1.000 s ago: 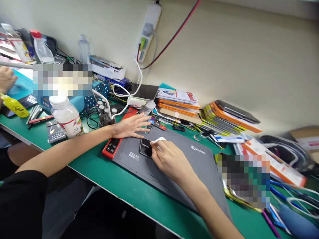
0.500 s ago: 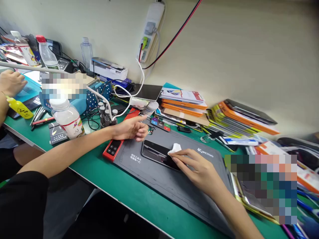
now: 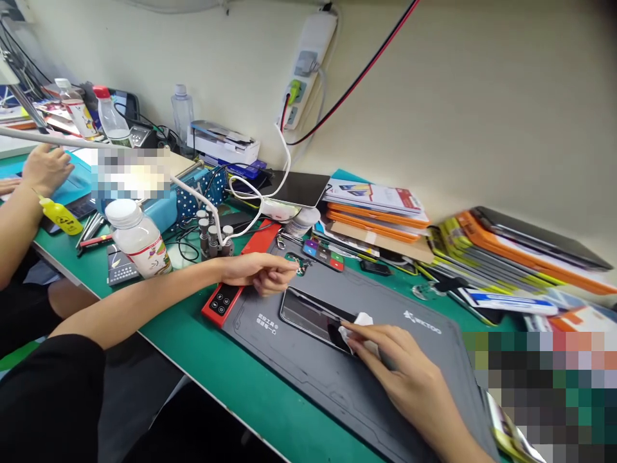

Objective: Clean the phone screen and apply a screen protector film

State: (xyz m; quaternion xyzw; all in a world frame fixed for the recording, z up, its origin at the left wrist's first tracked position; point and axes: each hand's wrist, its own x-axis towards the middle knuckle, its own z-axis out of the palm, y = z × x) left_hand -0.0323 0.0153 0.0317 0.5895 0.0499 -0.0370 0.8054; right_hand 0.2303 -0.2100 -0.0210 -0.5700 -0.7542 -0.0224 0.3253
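A smartphone (image 3: 313, 315) with a dark glossy screen lies flat on the grey work mat (image 3: 299, 379). My right hand (image 3: 409, 366) pinches a crumpled white wipe (image 3: 351, 326) against the phone's right end. My left hand (image 3: 260, 273) hovers over the mat's left side, beyond the phone's far left corner. Its fingers are curled in and the index finger reaches toward small dark bits (image 3: 299, 262) on the mat; whether anything is inside the fingers is hidden.
A red control strip (image 3: 219, 305) edges the mat. Behind stand a white-capped bottle (image 3: 139, 241), a round white container (image 3: 303, 220), and stacked orange-and-white boxes (image 3: 376, 212). Another person's hand (image 3: 48, 168) is at far left. A white cable (image 3: 245, 186) loops down from the power strip (image 3: 308, 71).
My right hand has drawn the wipe slightly toward the phone's near right edge. The left hand's index finger has straightened a little. The whole view has shifted left.
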